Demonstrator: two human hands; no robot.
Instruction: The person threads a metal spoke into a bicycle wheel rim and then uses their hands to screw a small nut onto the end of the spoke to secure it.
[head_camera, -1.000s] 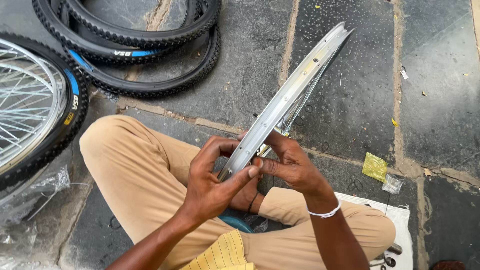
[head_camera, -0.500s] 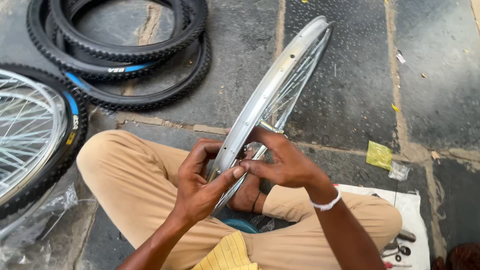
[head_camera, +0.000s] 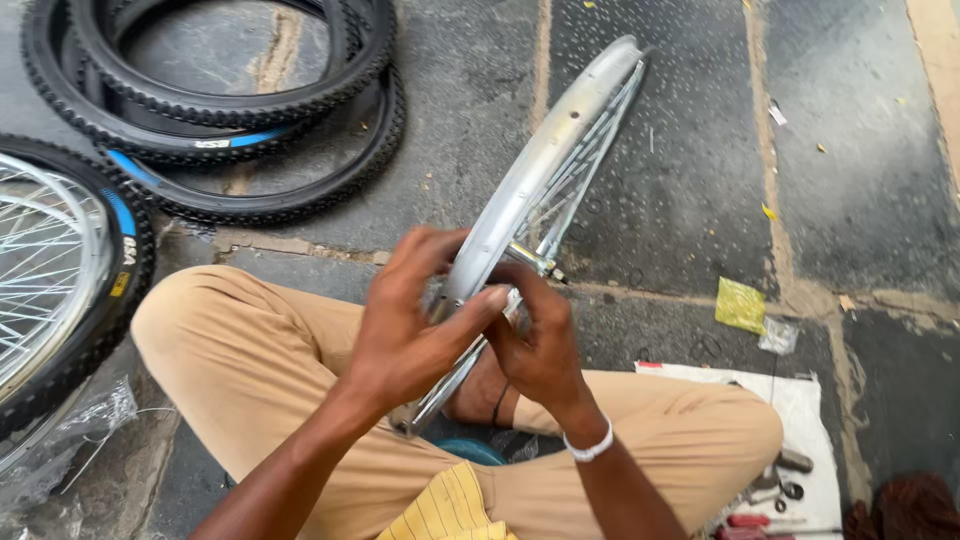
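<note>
A bike wheel (head_camera: 50, 270) with a tyre lies far left. The left hand (head_camera: 410, 320) grips the shiny bike rim (head_camera: 545, 160) in the middle. The right hand (head_camera: 540, 340) pinches it too, near the lap.

The rim (head_camera: 545, 170) is smooth, shiny metal with thin wire spokes. Left of it lie matt, knobbly rubber tyres (head_camera: 220, 110). Under it, rough grey stone paving (head_camera: 680, 180); right, crinkled glossy plastic (head_camera: 741, 304).

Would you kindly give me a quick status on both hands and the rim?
Left hand and right hand both gripping the bare silver rim, held edge-on over the lap. Spokes fitted. Loose tyres lie apart on the stone floor.
</note>
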